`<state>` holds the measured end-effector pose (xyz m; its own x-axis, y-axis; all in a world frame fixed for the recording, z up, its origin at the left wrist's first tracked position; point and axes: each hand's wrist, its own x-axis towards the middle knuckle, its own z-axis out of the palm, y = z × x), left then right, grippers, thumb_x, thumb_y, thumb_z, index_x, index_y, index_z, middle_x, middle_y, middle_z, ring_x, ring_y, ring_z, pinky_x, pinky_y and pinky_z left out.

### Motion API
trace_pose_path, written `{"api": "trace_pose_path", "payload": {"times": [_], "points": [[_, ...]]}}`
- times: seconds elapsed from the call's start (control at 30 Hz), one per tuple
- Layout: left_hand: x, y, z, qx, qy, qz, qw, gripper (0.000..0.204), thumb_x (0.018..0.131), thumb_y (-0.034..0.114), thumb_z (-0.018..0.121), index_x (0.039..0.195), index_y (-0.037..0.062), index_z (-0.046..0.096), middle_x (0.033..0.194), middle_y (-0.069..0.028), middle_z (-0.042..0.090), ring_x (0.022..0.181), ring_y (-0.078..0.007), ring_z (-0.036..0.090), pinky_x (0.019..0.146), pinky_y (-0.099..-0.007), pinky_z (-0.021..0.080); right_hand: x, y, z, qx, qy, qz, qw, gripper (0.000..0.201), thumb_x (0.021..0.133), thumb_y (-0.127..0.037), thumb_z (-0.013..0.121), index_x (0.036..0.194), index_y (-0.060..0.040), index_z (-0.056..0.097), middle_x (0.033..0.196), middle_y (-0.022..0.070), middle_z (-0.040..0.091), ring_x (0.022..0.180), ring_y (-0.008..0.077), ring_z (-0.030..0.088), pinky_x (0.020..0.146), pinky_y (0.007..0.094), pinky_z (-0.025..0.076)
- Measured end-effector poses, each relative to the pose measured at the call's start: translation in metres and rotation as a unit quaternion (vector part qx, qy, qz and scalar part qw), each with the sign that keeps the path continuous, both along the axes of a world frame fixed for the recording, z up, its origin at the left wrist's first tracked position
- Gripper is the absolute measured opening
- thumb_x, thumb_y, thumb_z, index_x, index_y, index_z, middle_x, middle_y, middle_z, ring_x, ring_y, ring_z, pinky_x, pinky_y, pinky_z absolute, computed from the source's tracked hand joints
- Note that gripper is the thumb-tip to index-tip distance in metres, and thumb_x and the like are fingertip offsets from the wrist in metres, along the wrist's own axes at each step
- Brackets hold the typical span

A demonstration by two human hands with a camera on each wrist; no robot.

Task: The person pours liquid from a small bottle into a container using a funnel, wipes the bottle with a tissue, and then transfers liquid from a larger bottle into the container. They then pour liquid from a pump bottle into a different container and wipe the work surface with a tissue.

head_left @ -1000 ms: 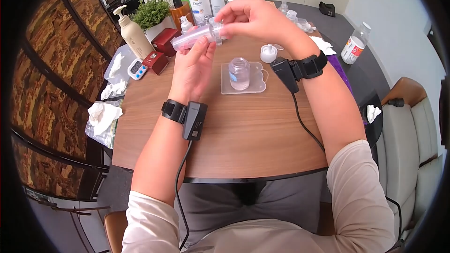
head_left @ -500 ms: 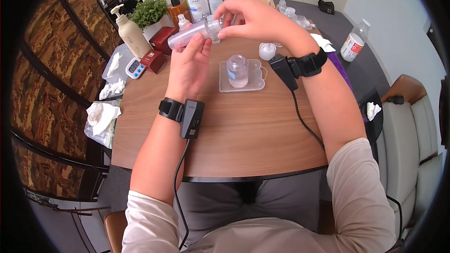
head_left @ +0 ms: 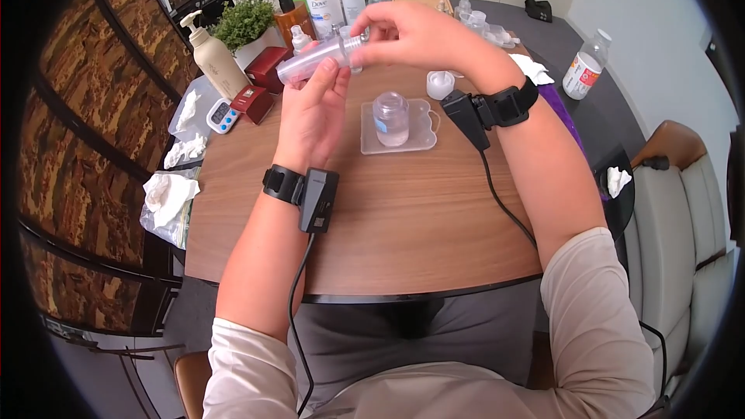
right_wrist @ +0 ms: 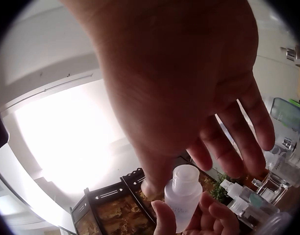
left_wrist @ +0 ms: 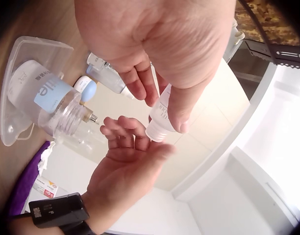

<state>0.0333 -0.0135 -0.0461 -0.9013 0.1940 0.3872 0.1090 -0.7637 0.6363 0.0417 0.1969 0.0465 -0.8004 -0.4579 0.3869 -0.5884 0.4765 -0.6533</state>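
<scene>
Translucent cylindrical plastic bottle [head_left: 301, 67]: gripped by left hand [head_left: 314, 112], right hand [head_left: 434, 37] open beside its neck [right_wrist: 186, 177]. Seemed light, smooth, slightly squeezable; mid-body suited a gentle hold.

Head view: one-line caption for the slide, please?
Left hand holds a tilted, uncapped bottle, right hand beside its mouth; an open jar stands on a clear tray.

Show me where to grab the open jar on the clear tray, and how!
Take the jar by its wide body, below the neck, probably from the side nearest you. It stands upright, its round sides should suit curled fingers, and nothing else stands on the tray. It has no cap, so keep it straight.
</scene>
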Motion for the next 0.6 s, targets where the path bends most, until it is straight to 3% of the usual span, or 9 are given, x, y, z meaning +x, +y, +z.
{"api": "trace_pose_path", "payload": {"times": [0.07,0.13,0.2,0.3,0.37,0.43,0.53,0.6], "points": [[0.001,-0.001,0.0,-0.009,0.0,0.003,1.0,0.055,0.098,0.008,0.077,0.145,0.0081,0.048,0.138,-0.0077,0.062,0.124,-0.0184,0.061,0.11,-0.0362,0.049,0.002,0.0,0.002,0.076,0.021,-0.009,0.997,0.035,0.1,-0.038,0.073,0.104,-0.0027,0.076,0.081,0.0038,0.069,0.075,0.0117,0.066,0.07,0.0294,0.051],[0.001,-0.002,0.001,-0.017,0.001,0.008,1.0,0.046,0.101,0.011,0.075,0.141,0.0105,0.054,0.136,-0.0055,0.065,0.123,-0.0169,0.062,0.111,-0.0355,0.049,0.003,-0.002,0.0,0.055,0.022,-0.006,0.998,0.035,0.099,-0.037,0.073,0.105,-0.0026,0.077,0.08,0.0036,0.069,0.075,0.0118,0.066,0.069,0.0292,0.05],[0.0,-0.001,0.002,-0.003,0.005,-0.005,1.0,0.063,0.096,0.004,0.078,0.148,0.0056,0.043,0.141,-0.01,0.058,0.127,-0.0203,0.06,0.111,-0.0371,0.049,0.0,-0.002,0.0,0.035,0.026,-0.003,0.999,0.036,0.099,-0.037,0.073,0.106,-0.0025,0.077,0.08,0.0034,0.069,0.075,0.0118,0.065,0.069,0.029,0.05],[0.004,-0.001,0.003,-0.015,0.0,-0.01,1.0,0.064,0.096,0.005,0.079,0.149,0.0055,0.042,0.141,-0.0097,0.058,0.128,-0.0205,0.06,0.113,-0.0376,0.049,-0.001,-0.001,-0.001,0.029,0.001,0.0,1.0,0.034,0.099,-0.035,0.074,0.105,-0.0024,0.076,0.08,0.0033,0.07,0.075,0.0115,0.065,0.067,0.029,0.048],[0.003,0.001,0.001,-0.017,0.005,-0.007,1.0,0.056,0.098,0.008,0.076,0.146,0.0074,0.047,0.139,-0.008,0.061,0.126,-0.0196,0.061,0.113,-0.0371,0.048,0.002,0.001,-0.003,0.047,0.101,0.011,0.994,0.042,0.095,-0.042,0.077,0.103,-0.0017,0.075,0.083,0.0086,0.074,0.076,0.019,0.069,0.069,0.0341,0.054],[0.004,0.003,0.0,-0.018,0.012,-0.002,1.0,0.049,0.101,0.01,0.074,0.144,0.0092,0.052,0.137,-0.0063,0.064,0.124,-0.0186,0.062,0.113,-0.0366,0.048,0.001,0.001,-0.001,0.065,0.083,0.006,0.994,0.041,0.094,-0.042,0.078,0.105,-0.0019,0.075,0.084,0.009,0.074,0.077,0.0195,0.069,0.07,0.0343,0.054],[0.006,0.004,0.004,-0.036,0.018,0.018,0.999,0.042,0.105,0.022,0.07,0.142,0.0084,0.054,0.137,-0.0072,0.064,0.122,-0.0196,0.062,0.112,-0.0364,0.048,-0.002,0.004,0.0,0.079,0.083,-0.001,0.993,0.041,0.093,-0.04,0.079,0.11,-0.0026,0.076,0.086,0.0099,0.074,0.077,0.0204,0.068,0.071,0.0346,0.054],[0.011,0.001,0.01,-0.01,-0.018,-0.058,0.998,0.044,0.109,0.039,0.063,0.138,0.0076,0.056,0.128,-0.0071,0.067,0.111,-0.0194,0.064,0.102,-0.035,0.051,-0.005,0.008,-0.002,0.075,0.098,-0.004,0.992,0.041,0.093,-0.039,0.08,0.112,-0.0031,0.076,0.086,0.0103,0.075,0.077,0.0206,0.068,0.071,0.0349,0.054]]}}
